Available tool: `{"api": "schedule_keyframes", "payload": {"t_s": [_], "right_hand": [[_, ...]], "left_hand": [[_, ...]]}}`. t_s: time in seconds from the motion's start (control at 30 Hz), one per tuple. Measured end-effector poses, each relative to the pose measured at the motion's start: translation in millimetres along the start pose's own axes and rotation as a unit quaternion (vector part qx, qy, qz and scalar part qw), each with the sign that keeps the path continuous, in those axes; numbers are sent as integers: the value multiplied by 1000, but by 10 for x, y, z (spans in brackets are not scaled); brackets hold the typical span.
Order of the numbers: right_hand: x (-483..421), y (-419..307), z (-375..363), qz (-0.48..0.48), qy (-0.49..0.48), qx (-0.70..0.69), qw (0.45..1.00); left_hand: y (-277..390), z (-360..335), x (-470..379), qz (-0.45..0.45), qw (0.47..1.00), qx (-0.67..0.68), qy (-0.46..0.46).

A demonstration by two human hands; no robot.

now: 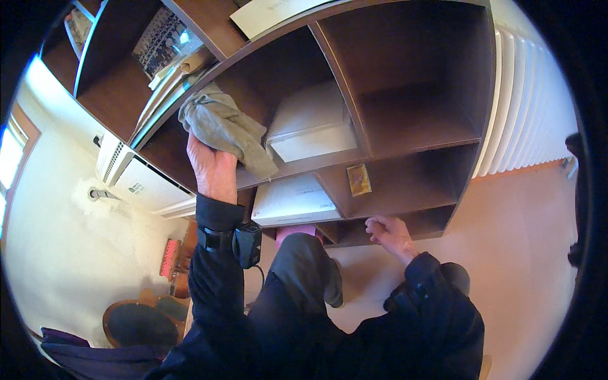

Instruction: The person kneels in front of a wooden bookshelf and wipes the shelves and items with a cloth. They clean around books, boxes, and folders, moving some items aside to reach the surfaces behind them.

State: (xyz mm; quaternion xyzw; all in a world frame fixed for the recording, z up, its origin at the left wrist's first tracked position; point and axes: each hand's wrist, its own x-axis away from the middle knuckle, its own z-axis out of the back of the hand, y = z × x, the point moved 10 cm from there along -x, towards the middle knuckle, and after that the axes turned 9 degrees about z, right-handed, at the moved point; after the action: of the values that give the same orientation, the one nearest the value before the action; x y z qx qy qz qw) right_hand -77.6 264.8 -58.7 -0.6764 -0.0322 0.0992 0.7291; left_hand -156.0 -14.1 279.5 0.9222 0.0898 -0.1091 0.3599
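My left hand [213, 166] holds a crumpled grey-green cloth [225, 126] at the front of a dark brown wooden shelf unit [342, 171]. The cloth hangs over a shelf edge, beside a white box [313, 142] in the middle compartment. Lower down lies a flat white box [294, 202]. A small gold-coloured packet [358, 180] is in the compartment right of it. My right hand [390, 236] hangs before the lowest shelf, fingers curled; nothing shows in it, though its palm is partly hidden.
Papers and folders [164, 97] and a group photograph [166, 42] stand in the upper left compartment. A white radiator [522, 104] is at the right, a white appliance [147, 183] at the left. My knee [299, 256] is close to the lowest shelf, near a pink thing [297, 232].
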Motion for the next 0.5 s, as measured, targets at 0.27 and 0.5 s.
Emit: {"api": "schedule_keyframes", "payload": {"t_s": [0.27, 0.5], "right_hand": [[-26, 13, -40, -1, 1, -4, 1000], [-61, 41, -69, 29, 4, -13, 999]], "left_hand": [[-316, -253, -668, -22, 980, -196, -35], [-779, -496, -1514, -130, 850, -506, -62]]}}
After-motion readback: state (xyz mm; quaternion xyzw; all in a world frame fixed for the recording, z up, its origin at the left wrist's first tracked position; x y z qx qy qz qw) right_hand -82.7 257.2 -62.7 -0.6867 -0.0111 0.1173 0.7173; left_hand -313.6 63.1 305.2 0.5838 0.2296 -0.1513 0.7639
